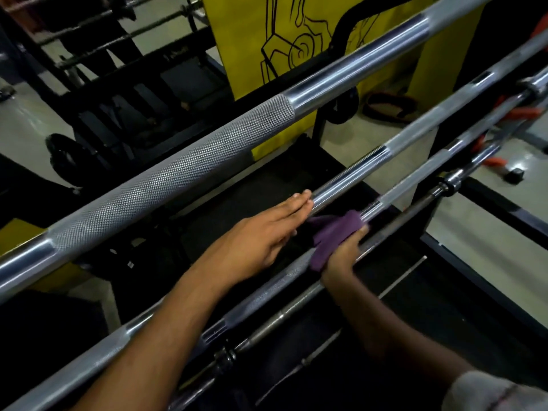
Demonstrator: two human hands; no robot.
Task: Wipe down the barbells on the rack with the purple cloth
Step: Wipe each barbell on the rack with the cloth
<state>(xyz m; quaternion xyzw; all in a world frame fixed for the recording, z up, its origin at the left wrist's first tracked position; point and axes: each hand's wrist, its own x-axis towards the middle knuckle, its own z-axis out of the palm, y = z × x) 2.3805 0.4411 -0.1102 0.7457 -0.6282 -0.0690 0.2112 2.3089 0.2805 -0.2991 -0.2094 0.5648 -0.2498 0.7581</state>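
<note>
Several steel barbells lie side by side, running from lower left to upper right. The nearest, thickest bar [184,170] has a knurled grip and crosses the whole view. My left hand [264,229] lies flat with straight fingers on the second barbell [350,176]. My right hand [344,253] grips the purple cloth [335,232], wrapped around the third barbell [415,179]. This hand is blurred. A thinner dark bar [296,310] lies just right of it.
A yellow panel with a black drawing [284,40] stands behind the bars. Black rack frames [118,93] and a weight plate [63,155] sit on the pale floor at left. Orange straps [522,114] lie at the far right. A black rack rail [474,280] runs below the bars.
</note>
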